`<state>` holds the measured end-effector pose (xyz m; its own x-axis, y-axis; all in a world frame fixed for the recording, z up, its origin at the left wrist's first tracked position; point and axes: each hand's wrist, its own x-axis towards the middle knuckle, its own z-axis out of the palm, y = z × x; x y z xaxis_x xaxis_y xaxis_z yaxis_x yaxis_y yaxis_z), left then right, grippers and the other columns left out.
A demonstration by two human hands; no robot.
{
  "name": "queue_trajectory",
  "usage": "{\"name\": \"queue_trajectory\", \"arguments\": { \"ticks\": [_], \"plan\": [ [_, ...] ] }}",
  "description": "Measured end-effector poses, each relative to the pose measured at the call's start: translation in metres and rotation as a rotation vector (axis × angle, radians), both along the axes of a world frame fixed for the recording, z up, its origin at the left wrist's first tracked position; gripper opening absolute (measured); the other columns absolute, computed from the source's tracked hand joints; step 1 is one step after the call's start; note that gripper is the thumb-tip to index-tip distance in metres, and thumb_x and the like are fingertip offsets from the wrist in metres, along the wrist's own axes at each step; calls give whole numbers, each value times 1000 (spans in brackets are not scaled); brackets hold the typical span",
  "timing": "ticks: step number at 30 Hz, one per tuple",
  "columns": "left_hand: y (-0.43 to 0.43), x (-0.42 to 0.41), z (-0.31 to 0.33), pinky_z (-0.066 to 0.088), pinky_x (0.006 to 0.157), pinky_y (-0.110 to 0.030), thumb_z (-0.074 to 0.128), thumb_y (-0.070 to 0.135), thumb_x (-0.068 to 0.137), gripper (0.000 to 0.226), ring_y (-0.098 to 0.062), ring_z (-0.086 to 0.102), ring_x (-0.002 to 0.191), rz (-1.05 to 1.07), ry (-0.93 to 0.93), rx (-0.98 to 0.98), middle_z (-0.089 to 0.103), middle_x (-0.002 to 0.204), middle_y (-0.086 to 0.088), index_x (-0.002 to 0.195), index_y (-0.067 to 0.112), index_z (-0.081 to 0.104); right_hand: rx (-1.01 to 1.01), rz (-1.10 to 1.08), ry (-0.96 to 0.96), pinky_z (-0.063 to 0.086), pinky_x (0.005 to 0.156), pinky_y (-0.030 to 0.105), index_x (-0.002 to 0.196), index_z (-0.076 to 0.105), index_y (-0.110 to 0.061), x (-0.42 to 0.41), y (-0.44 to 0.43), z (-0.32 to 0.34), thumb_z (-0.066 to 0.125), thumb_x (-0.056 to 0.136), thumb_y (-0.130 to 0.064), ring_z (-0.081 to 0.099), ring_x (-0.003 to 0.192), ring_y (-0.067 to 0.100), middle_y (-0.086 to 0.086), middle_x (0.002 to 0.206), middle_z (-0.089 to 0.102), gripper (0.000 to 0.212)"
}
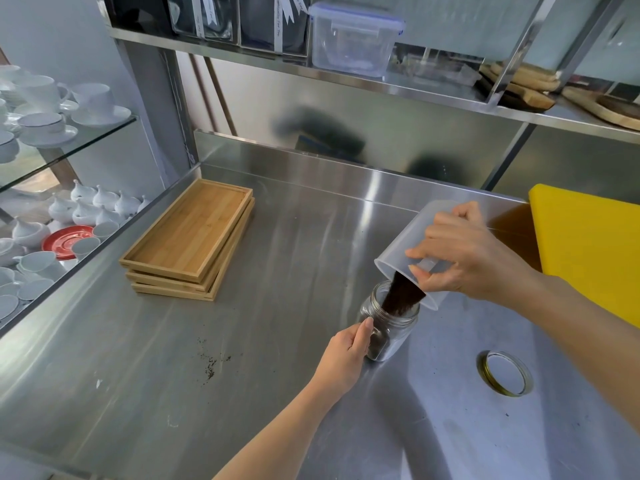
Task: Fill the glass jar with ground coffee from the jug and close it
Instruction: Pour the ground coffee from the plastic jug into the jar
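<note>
A clear glass jar (394,336) stands upright on the steel counter (263,341), partly holding dark ground coffee. My left hand (348,353) grips its left side. My right hand (474,261) holds a translucent plastic jug (412,244) tilted steeply down, its rim just over the jar's mouth. A dark stream of ground coffee (401,296) runs from the jug into the jar. The jar's round lid (505,373), gold-rimmed, lies flat on the counter to the right of the jar.
A stack of three wooden trays (190,240) sits at the left of the counter. Spilled coffee grains (211,362) dot the counter. A yellow board (592,247) leans at the right. Glass shelves with white cups (45,109) stand left; a steel shelf (346,77) hangs overhead.
</note>
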<state>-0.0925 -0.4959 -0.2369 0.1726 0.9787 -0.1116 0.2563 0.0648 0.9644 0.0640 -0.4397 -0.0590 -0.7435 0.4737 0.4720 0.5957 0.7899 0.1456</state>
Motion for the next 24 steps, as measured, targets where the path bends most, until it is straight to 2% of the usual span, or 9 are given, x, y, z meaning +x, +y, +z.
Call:
{"name": "queue_trajectory", "arguments": {
  "ticks": [17, 24],
  "plan": [
    [0, 1, -1, 25, 61, -33, 33, 49, 95, 46, -13, 28, 57, 9, -8, -13, 32, 59, 4, 60, 20, 28, 14, 21, -47, 24, 69, 35, 70, 69, -3, 1, -1, 3, 50, 78, -30, 33, 66, 20, 10, 55, 54, 34],
    [0, 1, -2, 24, 62, -34, 31, 52, 93, 46, -15, 28, 61, 11, -13, -12, 31, 63, 1, 64, 16, 31, 35, 22, -55, 24, 68, 37, 69, 68, -3, 1, -4, 1, 49, 79, -28, 33, 66, 22, 10, 54, 53, 33]
  ]
}}
